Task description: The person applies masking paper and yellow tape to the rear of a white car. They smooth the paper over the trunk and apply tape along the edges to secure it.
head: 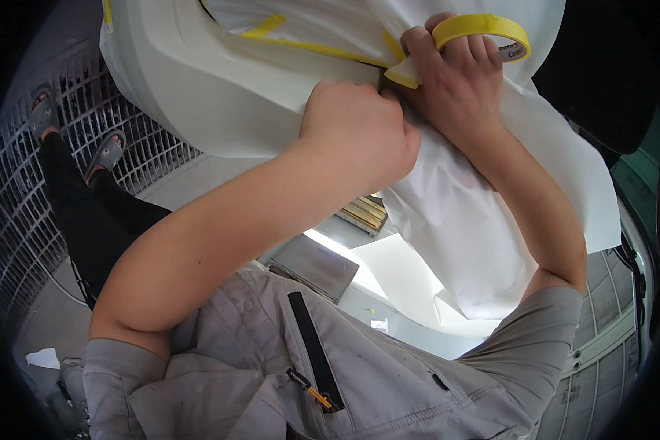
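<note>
My right hand (462, 82) has a roll of yellow masking tape (481, 25) hooked over its fingers. Its thumb and forefinger pinch a short yellow-edged piece (401, 77). Close by on the left, my left hand (357, 129) is curled, back upward, at the lower edge of a smooth white vehicle body panel (225, 102); its fingertips are hidden, so what it holds cannot be told. White masking paper (451, 220) hangs in creases below both hands. More white sheeting (324, 22) lies above them, with yellow tape along its edge on the panel.
Floor grating (159, 132) lies at the left, with black-trousered legs (71, 192) and grey sandals (107, 154). A dark rounded object (599, 77) is at the upper right. Below the arms are a grey flat-topped object (319, 264) and a stack of yellowish strips (366, 214).
</note>
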Motion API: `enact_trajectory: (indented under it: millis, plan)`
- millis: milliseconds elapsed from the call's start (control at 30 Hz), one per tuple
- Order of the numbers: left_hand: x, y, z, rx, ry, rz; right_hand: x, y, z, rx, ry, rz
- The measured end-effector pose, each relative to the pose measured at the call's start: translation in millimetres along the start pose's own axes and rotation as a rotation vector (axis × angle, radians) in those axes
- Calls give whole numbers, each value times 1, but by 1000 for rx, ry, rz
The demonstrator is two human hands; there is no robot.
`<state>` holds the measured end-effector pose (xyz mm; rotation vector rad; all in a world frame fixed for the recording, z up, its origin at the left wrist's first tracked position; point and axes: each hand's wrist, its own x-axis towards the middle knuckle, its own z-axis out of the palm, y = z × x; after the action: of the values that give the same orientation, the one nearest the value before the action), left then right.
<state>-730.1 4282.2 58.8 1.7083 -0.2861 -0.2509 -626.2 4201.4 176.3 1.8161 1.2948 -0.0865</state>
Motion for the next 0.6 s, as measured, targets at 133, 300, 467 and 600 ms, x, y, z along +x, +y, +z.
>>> enact_trajectory:
  millis: [133,300,467,600]
  plan:
    - [4,2,-9,33,-100,2,-2,4,-11,45,-64,7]
    - [4,5,-3,-91,-66,-18,-1,8,-14,129,4,-28]
    - [-7,-1,11,-67,247,20,-2,7,-5,146,-30,-18]
    - [-8,0,18,-101,258,22,-4,7,-3,128,-4,-30]
